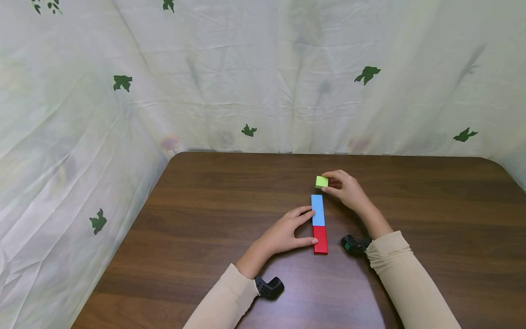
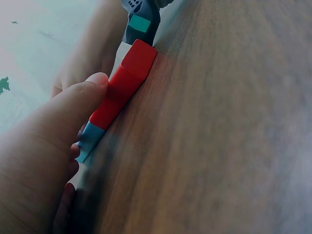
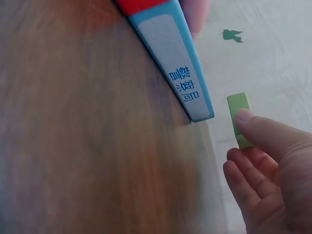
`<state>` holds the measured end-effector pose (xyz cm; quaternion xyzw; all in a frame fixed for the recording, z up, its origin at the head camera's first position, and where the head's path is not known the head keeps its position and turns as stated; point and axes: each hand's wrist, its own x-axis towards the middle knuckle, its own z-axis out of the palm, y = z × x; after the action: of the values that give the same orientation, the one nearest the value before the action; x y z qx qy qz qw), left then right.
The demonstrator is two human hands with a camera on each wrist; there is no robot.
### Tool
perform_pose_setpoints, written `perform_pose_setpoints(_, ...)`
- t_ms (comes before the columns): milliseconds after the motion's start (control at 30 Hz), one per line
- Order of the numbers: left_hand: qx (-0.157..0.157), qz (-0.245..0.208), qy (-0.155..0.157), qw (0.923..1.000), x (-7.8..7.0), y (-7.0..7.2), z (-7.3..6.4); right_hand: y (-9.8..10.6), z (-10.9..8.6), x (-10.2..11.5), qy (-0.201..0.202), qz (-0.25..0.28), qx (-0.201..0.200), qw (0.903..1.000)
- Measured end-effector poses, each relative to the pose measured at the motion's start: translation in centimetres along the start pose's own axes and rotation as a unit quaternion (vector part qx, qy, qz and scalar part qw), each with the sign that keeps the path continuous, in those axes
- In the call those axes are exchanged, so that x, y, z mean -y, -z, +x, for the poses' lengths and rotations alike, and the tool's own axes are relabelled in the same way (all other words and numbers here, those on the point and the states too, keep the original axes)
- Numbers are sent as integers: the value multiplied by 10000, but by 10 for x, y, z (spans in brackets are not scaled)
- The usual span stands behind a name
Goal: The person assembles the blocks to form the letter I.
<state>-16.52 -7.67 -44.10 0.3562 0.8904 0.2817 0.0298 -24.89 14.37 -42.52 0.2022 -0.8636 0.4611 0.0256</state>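
Note:
A blue block (image 1: pixel 318 210) and a red block (image 1: pixel 320 240) lie end to end in a line on the table. My left hand (image 1: pixel 283 232) rests along their left side, its thumb touching the red block and its fingertips at the blue one. Just beyond the blue block's far end, my right hand (image 1: pixel 344 188) pinches a small light-green block (image 1: pixel 322 182) between thumb and fingers. In the right wrist view, the green block (image 3: pixel 238 117) is apart from the blue block (image 3: pixel 181 63), whose side carries a white panel with blue characters.
The brown wooden table (image 1: pixel 205 205) extends to both sides of the blocks. A pale curtain (image 1: pixel 246 82) with green leaf-like shapes hangs behind the table and at its left. Black wrist devices (image 1: pixel 270 288) sit on both wrists, close to the tabletop.

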Motion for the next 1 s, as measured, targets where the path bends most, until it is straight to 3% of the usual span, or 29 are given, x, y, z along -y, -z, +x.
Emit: perform_pose_setpoints(1000,42,-27,27,10000,-1,1,0,-10,4,-9,-100,-247,260,9993)
